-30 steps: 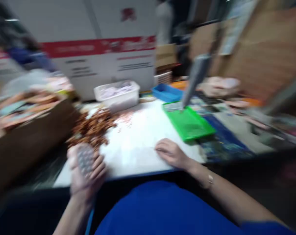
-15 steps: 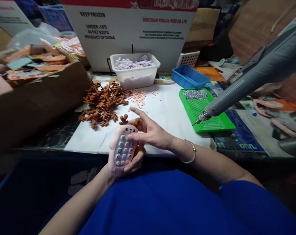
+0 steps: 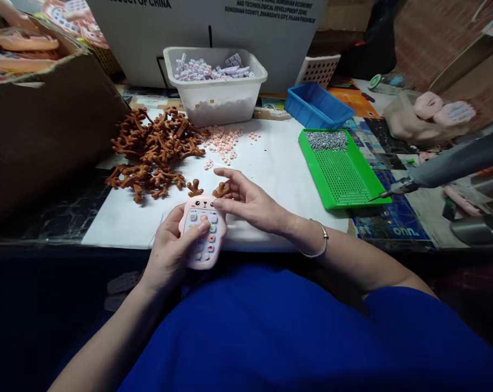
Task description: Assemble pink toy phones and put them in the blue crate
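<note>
At a workbench, seen from the head camera, a white tub (image 3: pixel 230 103) holds small lilac parts (image 3: pixel 197 71); silver metal bits (image 3: pixel 328 140) fill the far end of a green tray (image 3: pixel 342 174), its near corner crossed by a power screwdriver's (image 3: pixel 446 163) tip. Brown antlers (image 3: pixel 151 141) lie heaped beside pink pieces (image 3: pixel 224 142). Above the bench's near edge, the left hand (image 3: pixel 171 245) clasps an antlered toy phone (image 3: pixel 205 261); the right hand (image 3: pixel 252 204), half-curled, meets its top corner, grip unclear.

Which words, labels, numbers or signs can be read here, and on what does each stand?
White panel: "RODUCT OF CHINA", start cut off.
White panel: "DONGSHAN ECONOMIC AND TECHNOLOGICAL DEVELOPMENT ZONE, DONGSHAN COUNTY, ZHANGZHOU CITY, FUJIAN PROVINCE".
Blue sheet: "st" and "onn."
Pink toy phone: key signs too small to read.
</note>
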Available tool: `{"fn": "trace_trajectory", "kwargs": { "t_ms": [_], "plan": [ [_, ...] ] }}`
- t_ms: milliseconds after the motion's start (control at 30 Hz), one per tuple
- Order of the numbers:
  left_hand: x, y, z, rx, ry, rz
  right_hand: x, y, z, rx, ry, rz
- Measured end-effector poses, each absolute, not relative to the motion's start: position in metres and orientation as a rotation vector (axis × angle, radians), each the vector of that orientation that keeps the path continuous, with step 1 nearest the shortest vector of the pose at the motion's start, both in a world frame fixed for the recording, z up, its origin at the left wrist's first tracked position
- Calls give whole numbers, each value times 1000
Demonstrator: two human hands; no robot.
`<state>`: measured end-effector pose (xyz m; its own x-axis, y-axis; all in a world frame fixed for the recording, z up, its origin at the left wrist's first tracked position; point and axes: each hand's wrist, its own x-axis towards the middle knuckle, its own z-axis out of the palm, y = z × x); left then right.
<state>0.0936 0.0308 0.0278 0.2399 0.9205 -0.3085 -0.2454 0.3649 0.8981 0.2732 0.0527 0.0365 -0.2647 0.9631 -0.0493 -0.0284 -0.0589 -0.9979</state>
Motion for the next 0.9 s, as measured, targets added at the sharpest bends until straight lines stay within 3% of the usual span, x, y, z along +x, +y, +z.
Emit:
{"fn": "trace_trajectory", "kwargs": {
  "t_ms": [500, 900],
  "plan": [
    [63, 24, 34, 703, 1141, 1148, 288, 44, 20, -1219, -1466, 1395],
    [99, 28, 24, 757, 1095, 1091, 263, 44, 25, -1110, -1547, 1414]
  ]
}}
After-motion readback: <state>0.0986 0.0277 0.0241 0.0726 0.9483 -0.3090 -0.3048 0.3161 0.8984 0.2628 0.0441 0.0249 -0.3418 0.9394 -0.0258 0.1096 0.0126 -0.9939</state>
